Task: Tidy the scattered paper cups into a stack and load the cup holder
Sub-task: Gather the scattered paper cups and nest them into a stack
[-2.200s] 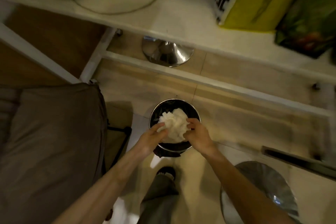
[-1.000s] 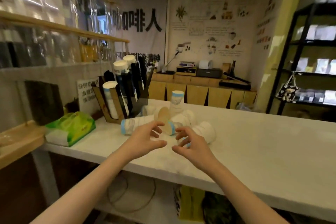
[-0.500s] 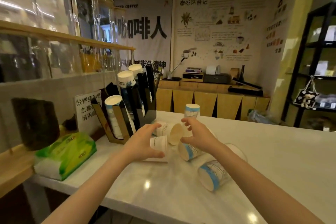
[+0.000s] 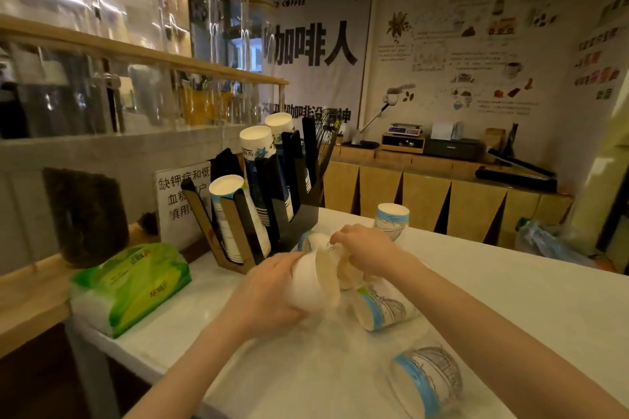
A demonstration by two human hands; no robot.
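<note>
Left hand (image 4: pixel 269 292) fingers grasping a sideways white cup (image 4: pixel 311 282), right hand (image 4: pixel 369 250) fingers grasping a second cup (image 4: pixel 345 270) at its mouth, further cups (image 4: pixel 384 311) on worktop (image 4: pixel 510 299) below the fingers, cup holder (image 4: pixel 265 194) beyond the fingers.

Counter (image 4: pixel 510 299) — smooth, pale, stone-like top with a soft sheen. Paper cups (image 4: pixel 384 311): matt white paper printed in blue, cream inside. Cup holder (image 4: pixel 289 214) — matt black panels with brown wood-look sides. Tissue pack (image 4: pixel 132 286): glossy green plastic wrap. Jars (image 4: pixel 200 3) of clear, glossy glass. Shelf (image 4: pixel 143 54): light wood, smooth.
</note>
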